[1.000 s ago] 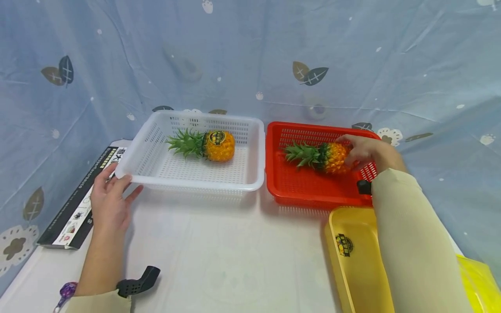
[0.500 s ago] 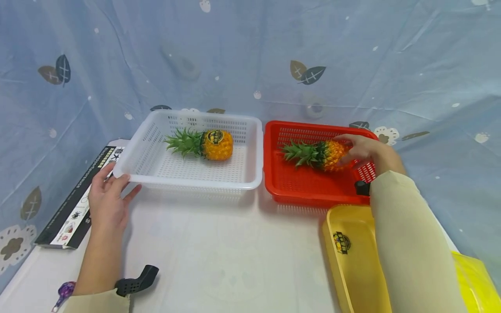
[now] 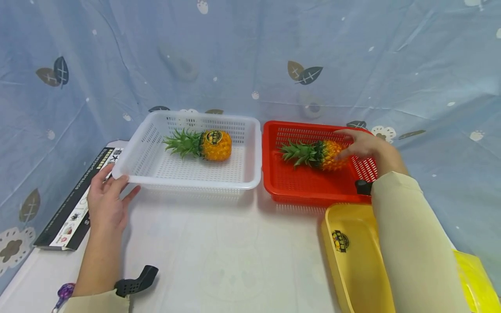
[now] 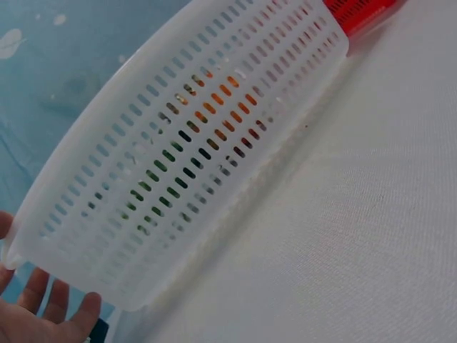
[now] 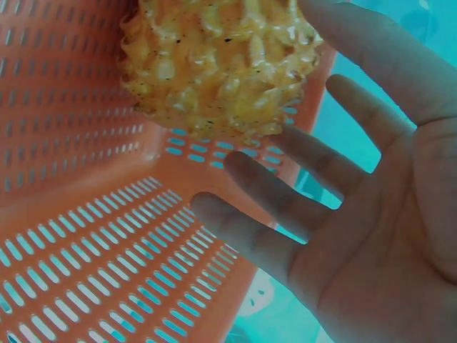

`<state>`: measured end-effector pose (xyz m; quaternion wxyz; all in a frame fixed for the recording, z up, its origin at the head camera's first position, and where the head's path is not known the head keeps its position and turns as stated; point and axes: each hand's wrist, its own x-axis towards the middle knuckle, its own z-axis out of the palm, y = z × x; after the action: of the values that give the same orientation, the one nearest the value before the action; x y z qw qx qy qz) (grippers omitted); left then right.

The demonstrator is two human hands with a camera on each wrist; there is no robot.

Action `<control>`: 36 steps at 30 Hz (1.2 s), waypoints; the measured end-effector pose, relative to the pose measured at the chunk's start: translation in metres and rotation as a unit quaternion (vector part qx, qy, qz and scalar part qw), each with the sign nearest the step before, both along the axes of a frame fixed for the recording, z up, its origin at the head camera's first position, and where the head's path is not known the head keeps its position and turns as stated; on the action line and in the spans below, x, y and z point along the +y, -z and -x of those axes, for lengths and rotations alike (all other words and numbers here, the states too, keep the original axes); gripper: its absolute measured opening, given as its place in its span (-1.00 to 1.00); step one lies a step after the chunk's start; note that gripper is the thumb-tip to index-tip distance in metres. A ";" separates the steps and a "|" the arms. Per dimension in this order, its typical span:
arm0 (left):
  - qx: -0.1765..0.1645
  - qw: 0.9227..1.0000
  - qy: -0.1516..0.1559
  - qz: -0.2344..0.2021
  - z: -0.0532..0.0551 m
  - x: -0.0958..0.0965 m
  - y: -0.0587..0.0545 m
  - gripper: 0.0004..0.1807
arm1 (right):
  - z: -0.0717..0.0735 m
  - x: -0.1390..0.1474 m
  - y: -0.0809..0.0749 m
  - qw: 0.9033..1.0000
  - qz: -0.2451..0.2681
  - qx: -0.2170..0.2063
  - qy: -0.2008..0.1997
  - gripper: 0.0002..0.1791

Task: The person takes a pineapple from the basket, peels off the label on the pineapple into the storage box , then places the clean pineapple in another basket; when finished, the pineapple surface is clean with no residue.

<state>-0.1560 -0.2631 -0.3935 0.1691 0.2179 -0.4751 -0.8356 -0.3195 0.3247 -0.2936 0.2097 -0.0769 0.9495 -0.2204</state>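
A toy pineapple (image 3: 216, 144) with green leaves and a black label lies in the white plastic basket (image 3: 192, 181). At that basket's front left corner, my left hand (image 3: 107, 200) grips the rim, thumb above and fingers below. Inside the red basket (image 3: 301, 193) lies a second pineapple (image 3: 332, 157), leaves pointing left. My right hand (image 3: 362, 145) hovers at its base with fingers spread. In the right wrist view those fingers reach out straight beside the yellow pineapple body (image 5: 221, 64), fingertips right at its lower edge.
A yellow bin (image 3: 340, 278) with a fruit sticker stands front right, partly behind my right sleeve. Yellow plastic (image 3: 479, 282) lies beyond it. At left lie a long black-and-white box (image 3: 74, 208) and a purple-wrapped lollipop (image 3: 64, 291). A blue patterned curtain (image 3: 235, 52) hangs behind the baskets.
My right hand's fingers have loosened and spread away from the pineapple in the red basket. My left hand stays on the white basket's corner. The head view has shifted slightly.
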 end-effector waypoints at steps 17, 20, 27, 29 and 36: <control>-0.015 1.000 -0.008 0.013 0.000 0.000 0.001 -0.32 | -0.016 -0.038 -0.022 0.996 0.052 0.072 0.001 -0.11; -0.011 1.000 -0.011 0.009 0.000 0.001 0.001 -0.32 | -0.018 -0.047 -0.027 0.996 0.049 0.072 -0.004 -0.13; -0.007 1.000 -0.017 0.008 -0.002 0.001 0.002 -0.34 | -0.024 -0.067 -0.034 0.993 0.089 0.073 -0.010 -0.19; -0.007 1.000 -0.017 0.012 -0.002 0.002 0.001 -0.34 | -0.026 -0.072 -0.036 0.992 0.101 0.074 -0.005 -0.20; -0.009 1.000 -0.010 0.019 -0.002 0.003 0.000 -0.34 | -0.035 -0.098 -0.039 0.987 0.124 0.098 -0.005 -0.27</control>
<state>-0.1538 -0.2603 -0.3933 0.1769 0.2271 -0.4906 -0.8225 -0.2845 0.2269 -0.2548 0.1051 -0.1285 0.9303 -0.3271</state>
